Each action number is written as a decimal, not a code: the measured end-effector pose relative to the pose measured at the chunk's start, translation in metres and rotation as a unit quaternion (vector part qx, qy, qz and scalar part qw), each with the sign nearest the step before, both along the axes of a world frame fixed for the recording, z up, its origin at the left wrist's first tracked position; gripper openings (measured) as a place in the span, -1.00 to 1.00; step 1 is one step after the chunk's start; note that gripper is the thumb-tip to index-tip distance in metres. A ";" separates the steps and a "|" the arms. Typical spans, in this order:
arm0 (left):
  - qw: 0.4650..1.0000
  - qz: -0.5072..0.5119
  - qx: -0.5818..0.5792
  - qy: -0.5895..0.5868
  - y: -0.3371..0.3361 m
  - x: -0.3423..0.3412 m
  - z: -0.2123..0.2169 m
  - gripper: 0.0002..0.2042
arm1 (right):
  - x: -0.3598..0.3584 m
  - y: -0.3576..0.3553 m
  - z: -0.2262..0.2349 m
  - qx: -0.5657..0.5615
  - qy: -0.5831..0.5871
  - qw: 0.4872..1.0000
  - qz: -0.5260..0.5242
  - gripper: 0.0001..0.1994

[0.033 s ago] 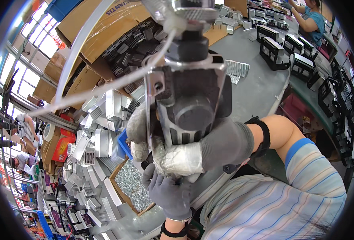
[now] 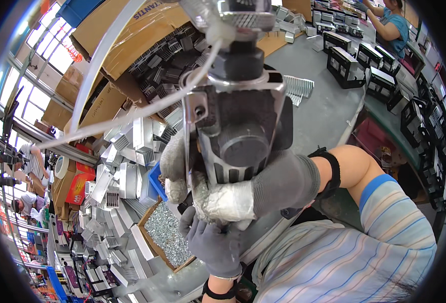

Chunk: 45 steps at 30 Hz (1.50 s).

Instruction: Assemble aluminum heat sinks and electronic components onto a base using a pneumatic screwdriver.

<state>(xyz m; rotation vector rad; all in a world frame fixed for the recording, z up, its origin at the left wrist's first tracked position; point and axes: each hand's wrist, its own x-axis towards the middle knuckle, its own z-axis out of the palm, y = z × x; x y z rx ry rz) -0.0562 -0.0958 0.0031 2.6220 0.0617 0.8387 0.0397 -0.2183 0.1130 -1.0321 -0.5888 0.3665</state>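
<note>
Right hand point(image 2: 263, 189), gloved, is clenched round the pneumatic screwdriver point(image 2: 240, 131) at frame centre, steadying it upright. Left hand point(image 2: 210, 242), at six o'clock, curls loosely beneath; contents indiscernible. Screw box point(image 2: 165, 237) lies at seven o'clock within reach.

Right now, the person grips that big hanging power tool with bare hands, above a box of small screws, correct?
Not quite: the head view shows both hands gloved in grey. The right hand wraps the power tool; the left hand is below it. The box of screws is there.
</note>
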 end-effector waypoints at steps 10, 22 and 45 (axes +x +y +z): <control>1.000 -0.002 -0.009 0.021 0.002 -0.004 0.001 -0.51 | 0.009 -0.005 0.001 0.015 0.004 0.999 0.039 -0.44; 0.998 0.015 -0.025 0.062 0.008 -0.011 -0.007 -0.58 | 0.005 -0.004 -0.005 -0.003 -0.142 0.989 -0.026 -0.64; 0.997 -0.026 0.077 0.019 0.005 -0.004 -0.002 -0.15 | 0.008 0.003 -0.022 -0.041 -0.141 0.987 -0.059 -0.75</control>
